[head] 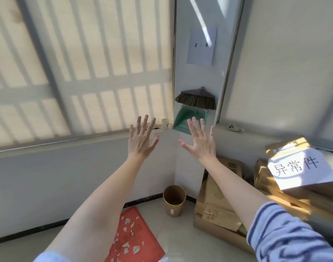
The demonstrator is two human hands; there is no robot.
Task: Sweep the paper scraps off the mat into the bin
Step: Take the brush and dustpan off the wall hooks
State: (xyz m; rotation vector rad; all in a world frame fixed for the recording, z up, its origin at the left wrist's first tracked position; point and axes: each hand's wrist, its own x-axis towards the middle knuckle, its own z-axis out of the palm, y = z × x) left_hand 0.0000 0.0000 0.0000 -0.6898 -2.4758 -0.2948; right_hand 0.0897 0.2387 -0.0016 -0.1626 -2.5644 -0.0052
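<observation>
— Hands?
— The left hand [141,138] and right hand [199,142] are raised, fingers spread, holding nothing. The broom [197,99] and dustpan [188,120] sit just beyond, nearer the right one.
— The scraps [136,249]?
— On the mat [150,244], low and near. The bin [174,203] stands past its far corner, slightly right.

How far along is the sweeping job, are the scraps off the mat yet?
Done: nothing yet. The paper scraps lie scattered on the red mat, with the bin standing just beyond it.
In hand: nothing. The left hand and right hand are open and raised toward the broom and dustpan on the sill.
Left: take the tools, sweep the scraps, tip them into the bin.
</observation>
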